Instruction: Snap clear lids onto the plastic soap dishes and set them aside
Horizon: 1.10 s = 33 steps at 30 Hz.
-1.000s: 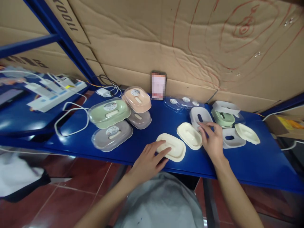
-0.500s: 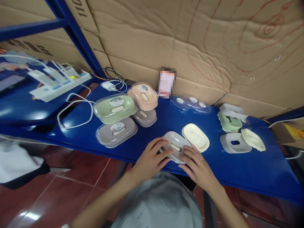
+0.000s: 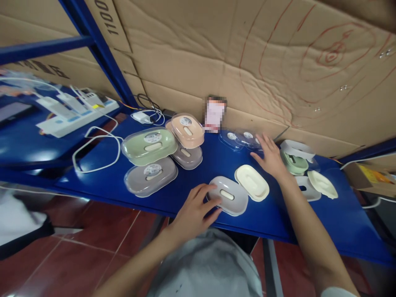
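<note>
A grey oval plastic box with a cream bar in its middle lies near the table's front edge. My left hand rests at its left side, fingers apart and touching or just over its rim. Beside the box lies a cream oval tray. My right hand reaches to the back, fingers spread, at the right end of the overlapping clear lids with round labels. The fingertips cover part of the rightmost lid; whether they touch it I cannot tell.
On the left sit lidded boxes: green, grey and peach. At right are a green part, a grey shell and a cream piece. A phone leans on the cardboard; a power strip stands far left.
My right hand has left the grey box and moved up and right to the clear lids. My left hand stays by the box. The view has shifted slightly.
</note>
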Available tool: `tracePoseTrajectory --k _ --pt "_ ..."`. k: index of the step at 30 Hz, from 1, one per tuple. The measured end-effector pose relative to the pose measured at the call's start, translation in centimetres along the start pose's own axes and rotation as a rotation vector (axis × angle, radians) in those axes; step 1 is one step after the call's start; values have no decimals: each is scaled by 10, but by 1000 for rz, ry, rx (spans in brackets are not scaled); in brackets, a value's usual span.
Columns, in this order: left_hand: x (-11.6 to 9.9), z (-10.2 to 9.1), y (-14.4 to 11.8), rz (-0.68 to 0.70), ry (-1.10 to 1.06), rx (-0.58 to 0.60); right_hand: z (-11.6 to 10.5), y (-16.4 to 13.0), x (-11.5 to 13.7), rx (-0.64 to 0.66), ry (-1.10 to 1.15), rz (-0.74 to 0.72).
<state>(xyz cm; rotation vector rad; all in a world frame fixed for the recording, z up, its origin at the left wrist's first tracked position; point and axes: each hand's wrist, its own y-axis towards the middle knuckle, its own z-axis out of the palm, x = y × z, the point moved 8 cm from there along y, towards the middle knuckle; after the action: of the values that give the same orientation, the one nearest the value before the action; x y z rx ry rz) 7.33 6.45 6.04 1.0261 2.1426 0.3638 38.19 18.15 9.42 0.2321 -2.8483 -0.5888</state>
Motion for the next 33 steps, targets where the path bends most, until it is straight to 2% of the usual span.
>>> tracePoseTrajectory --k 2,4,6,8,10,12,15,18,21,26,33 --pt "1 -1 0 -8 -18 -13 18 24 -18 28 -3 4" --pt "3 -1 -1 -18 -43 -13 26 35 -24 13 16 -12" --pt "5 2 -1 -27 -64 6 20 31 -22 -39 31 -16" --pt "8 4 -1 -43 -74 15 4 13 -10 -117 38 -11" --pt "10 3 -1 -66 -68 -12 -16 -18 12 -190 38 -12" --pt "13 1 -1 -102 -44 -51 -32 -56 44 -223 37 -24" --pt "18 0 -5 -191 -5 -88 -38 -110 100 -215 67 -71" --pt "24 1 -10 -268 -36 -117 -26 -144 142 -175 115 -88" --pt "26 2 -9 -274 -62 -102 -10 -155 162 -121 149 -109" --pt "27 9 -4 -242 -87 32 2 -157 166 -87 172 -164" --pt "33 3 -6 -254 -105 56 8 -162 157 20 273 -163"
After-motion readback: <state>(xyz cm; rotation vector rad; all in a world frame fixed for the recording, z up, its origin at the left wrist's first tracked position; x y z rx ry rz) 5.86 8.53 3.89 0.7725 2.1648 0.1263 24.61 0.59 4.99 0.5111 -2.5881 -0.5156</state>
